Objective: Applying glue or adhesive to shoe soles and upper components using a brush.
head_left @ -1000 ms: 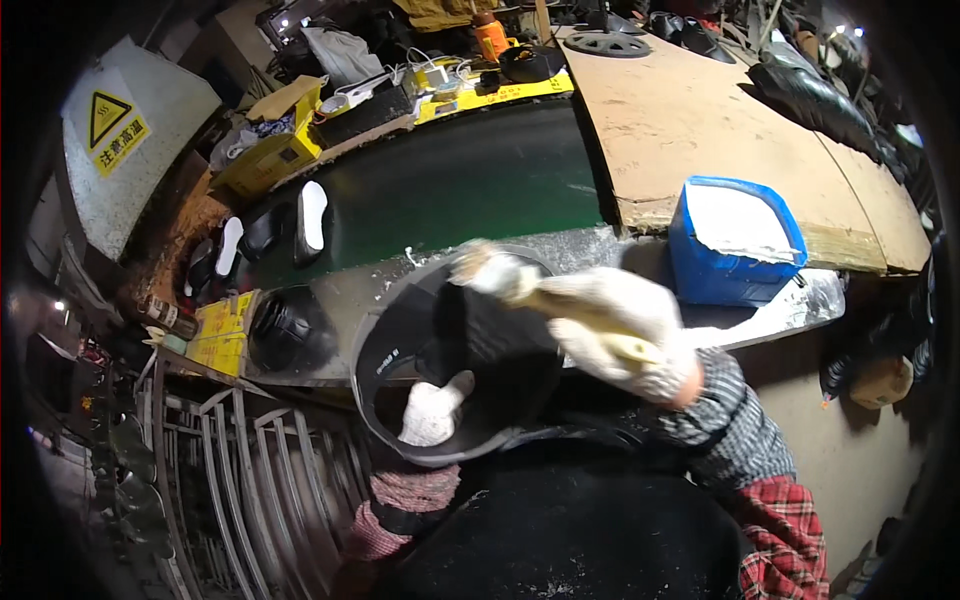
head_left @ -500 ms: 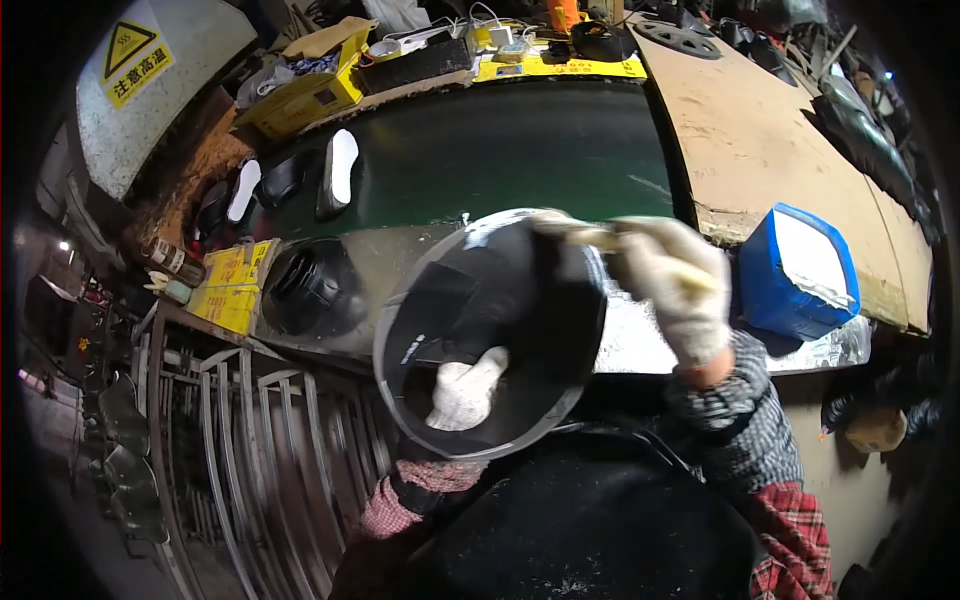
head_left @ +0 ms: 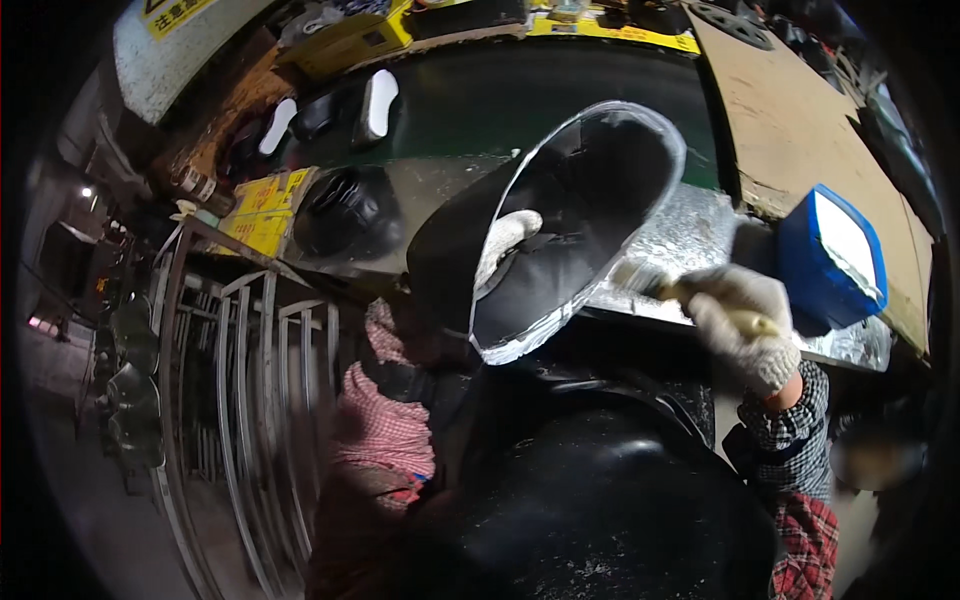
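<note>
A black shoe upper [head_left: 590, 210] is held up with its open underside facing me; its rim is coated in white glue. My left hand [head_left: 508, 240], in a white knit glove, grips its left side. The thumb lies inside the upper and the other fingers are hidden behind it. My right hand [head_left: 745, 315], also gloved, is closed round the handle of a brush [head_left: 648, 280]. The glue-whitened bristles point left, close to the upper's lower right rim. To the right of that hand stands a blue tub [head_left: 825, 275] with white glue on top.
Another black upper [head_left: 350, 215] rests on the bench by a yellow box [head_left: 265, 215]. White-soled shoe parts [head_left: 378, 105] lie on the dark green surface [head_left: 530, 95]. Metal racks [head_left: 250, 400] stand lower left. A cardboard sheet [head_left: 790, 120] covers the right side.
The upper has tilted and moved up and right, turning its underside rim. My right hand with the brush has come down and right, from the top of the rim to its lower right.
</note>
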Demonstrator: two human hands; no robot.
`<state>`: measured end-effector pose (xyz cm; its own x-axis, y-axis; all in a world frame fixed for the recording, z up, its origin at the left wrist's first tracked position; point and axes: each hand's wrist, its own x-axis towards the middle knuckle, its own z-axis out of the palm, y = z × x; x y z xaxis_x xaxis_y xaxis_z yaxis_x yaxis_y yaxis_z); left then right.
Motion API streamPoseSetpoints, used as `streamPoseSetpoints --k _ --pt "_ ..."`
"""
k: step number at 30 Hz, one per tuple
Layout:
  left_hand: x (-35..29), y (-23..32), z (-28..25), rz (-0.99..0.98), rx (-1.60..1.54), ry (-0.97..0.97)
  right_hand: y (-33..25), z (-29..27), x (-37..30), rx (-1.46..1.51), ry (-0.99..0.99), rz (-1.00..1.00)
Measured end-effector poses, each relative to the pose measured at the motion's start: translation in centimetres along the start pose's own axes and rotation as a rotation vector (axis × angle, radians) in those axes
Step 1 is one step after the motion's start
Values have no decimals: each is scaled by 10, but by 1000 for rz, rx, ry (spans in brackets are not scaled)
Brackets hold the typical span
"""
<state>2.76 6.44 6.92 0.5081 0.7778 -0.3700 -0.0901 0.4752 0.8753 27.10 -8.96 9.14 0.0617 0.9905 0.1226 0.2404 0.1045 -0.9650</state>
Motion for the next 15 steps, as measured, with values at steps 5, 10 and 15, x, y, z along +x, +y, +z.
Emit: streamPoseSetpoints --k 5,10,15 --pt "3 -26 26 300 -26 31 -21 -5 -30 -457 -22 -533" --pt "-29 -19 34 171 2 62 12 -51 -5 -53 535 -205" --pt "-41 -26 34 194 -37 185 19 -30 -15 605 278 65"
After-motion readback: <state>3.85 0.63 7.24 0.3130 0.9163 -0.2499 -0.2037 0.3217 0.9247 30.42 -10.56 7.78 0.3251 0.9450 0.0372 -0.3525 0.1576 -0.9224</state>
